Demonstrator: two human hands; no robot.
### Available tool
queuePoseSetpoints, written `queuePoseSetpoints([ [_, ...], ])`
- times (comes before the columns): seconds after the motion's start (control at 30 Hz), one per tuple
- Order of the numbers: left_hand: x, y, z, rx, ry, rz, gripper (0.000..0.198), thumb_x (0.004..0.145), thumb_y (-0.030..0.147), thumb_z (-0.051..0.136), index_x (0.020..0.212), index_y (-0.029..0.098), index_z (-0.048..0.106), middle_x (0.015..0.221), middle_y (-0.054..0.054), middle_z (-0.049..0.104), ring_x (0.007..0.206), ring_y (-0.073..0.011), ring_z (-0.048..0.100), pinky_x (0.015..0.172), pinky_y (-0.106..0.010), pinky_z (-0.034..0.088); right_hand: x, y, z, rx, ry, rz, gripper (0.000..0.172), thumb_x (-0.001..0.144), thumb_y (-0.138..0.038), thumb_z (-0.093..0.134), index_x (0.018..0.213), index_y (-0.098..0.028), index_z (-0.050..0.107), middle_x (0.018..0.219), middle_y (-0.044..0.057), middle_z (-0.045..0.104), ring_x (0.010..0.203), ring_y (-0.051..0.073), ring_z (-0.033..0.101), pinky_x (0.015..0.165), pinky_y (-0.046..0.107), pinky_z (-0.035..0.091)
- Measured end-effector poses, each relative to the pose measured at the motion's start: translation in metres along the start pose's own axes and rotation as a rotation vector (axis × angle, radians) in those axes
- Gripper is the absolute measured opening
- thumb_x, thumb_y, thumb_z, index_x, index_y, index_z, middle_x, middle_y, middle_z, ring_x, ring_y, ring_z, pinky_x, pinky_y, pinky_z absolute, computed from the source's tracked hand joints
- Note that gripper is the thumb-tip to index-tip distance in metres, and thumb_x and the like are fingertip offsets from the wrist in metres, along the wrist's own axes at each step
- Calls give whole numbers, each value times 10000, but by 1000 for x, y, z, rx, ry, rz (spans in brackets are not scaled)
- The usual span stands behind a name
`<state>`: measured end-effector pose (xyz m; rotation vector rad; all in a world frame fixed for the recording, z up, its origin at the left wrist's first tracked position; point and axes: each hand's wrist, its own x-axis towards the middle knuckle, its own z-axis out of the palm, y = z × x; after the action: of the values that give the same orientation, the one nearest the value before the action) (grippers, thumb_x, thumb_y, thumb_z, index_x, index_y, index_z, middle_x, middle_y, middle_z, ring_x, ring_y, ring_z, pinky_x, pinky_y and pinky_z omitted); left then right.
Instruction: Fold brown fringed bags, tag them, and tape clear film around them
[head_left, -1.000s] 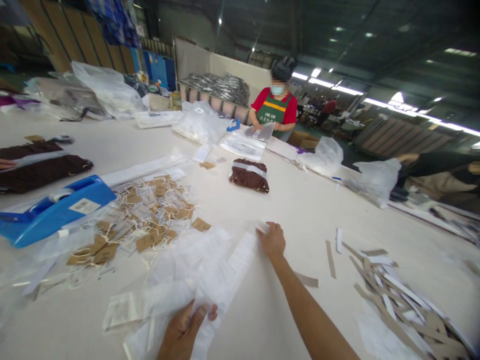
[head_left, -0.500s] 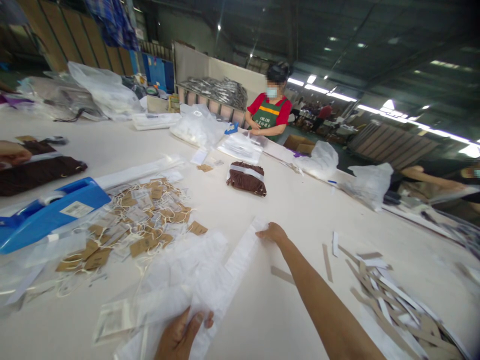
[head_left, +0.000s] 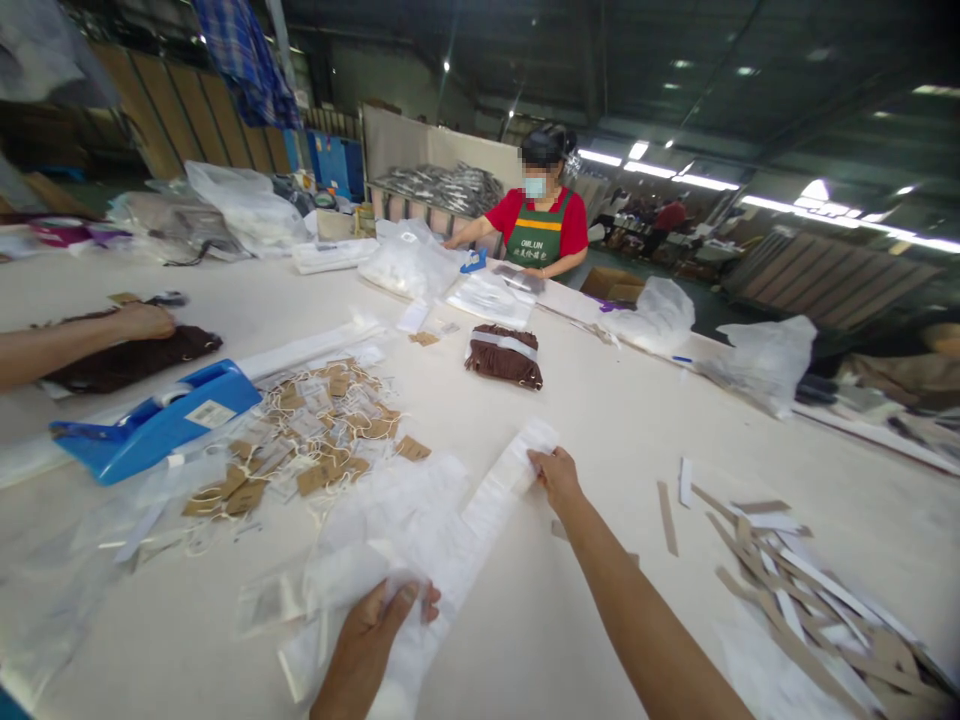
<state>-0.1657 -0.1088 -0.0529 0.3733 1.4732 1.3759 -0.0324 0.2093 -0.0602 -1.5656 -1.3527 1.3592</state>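
Note:
Folded white tissue paper (head_left: 491, 510) stretches between my hands in the head view, one part in a long narrow strip, the rest a loose thin sheet to its left. My left hand (head_left: 371, 635) is closed on the near part, thumb over the paper. My right hand (head_left: 556, 478) pinches the right edge of the strip near its far end. Beyond that end, a brown fringed bag (head_left: 502, 356) with a pale band around it lies on the table. Brown and clear tags with white strings (head_left: 322, 425) are piled to the left of the paper.
A blue tape dispenser (head_left: 161, 420) stands at left; behind it another person's hand (head_left: 146, 322) rests on a dark brown bag. Cut paper strips (head_left: 802, 590) lie in a heap at right. Across the table, a co-worker (head_left: 544, 220) in a green apron stands by plastic bags (head_left: 411, 262).
My view has shifted slightly left. Both hands keep hold of the paper. The other person's hand at left has moved onto the dark brown bag, and the co-worker's arms have spread apart.

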Motion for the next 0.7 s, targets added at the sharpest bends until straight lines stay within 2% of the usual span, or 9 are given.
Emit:
queuePoseSetpoints([
  [0.1,-8,39,-3,-113,-18,-8,446,701,539,731,923,152,730,923,-101,742,865,-253,685,749,-323,551,-17,-9,-12,54,-7,-16,358,591,-324,685,892,-214,525,910,54,678,791,190,647,607,281,544],
  [0.17,-7,66,-2,-144,-75,14,404,702,490,751,938,162,729,1001,-106,733,905,-263,683,737,-324,554,-30,-18,-21,84,-37,-42,373,597,-328,693,912,-214,530,953,57,673,816,187,639,627,280,545],
  [0.3,10,101,17,-118,-260,142,338,732,431,745,934,160,740,1123,-109,698,1045,-290,644,873,-356,513,-59,-35,-34,128,-108,-101,382,618,-332,701,937,-210,529,927,39,661,792,169,620,638,273,537],
  [0.43,35,114,53,-61,-433,274,313,789,408,697,972,158,746,1188,-108,671,1143,-303,588,999,-405,425,-80,-43,-38,154,-144,-134,389,626,-325,704,952,-207,528,853,26,651,770,179,618,616,275,531],
  [0.57,56,119,87,10,-609,351,307,795,391,688,976,150,750,1223,-92,653,1232,-311,512,1063,-414,357,-91,-47,-39,208,-239,-99,417,639,-298,689,1017,-213,533,890,33,673,794,194,649,661,313,551],
  [0.7,80,114,104,5,-636,367,314,757,400,720,940,147,757,1113,-95,701,1146,-296,574,1038,-407,380,-93,-49,-43,279,-335,-48,399,650,-263,680,1025,-226,549,929,25,695,822,183,665,705,321,555],
])
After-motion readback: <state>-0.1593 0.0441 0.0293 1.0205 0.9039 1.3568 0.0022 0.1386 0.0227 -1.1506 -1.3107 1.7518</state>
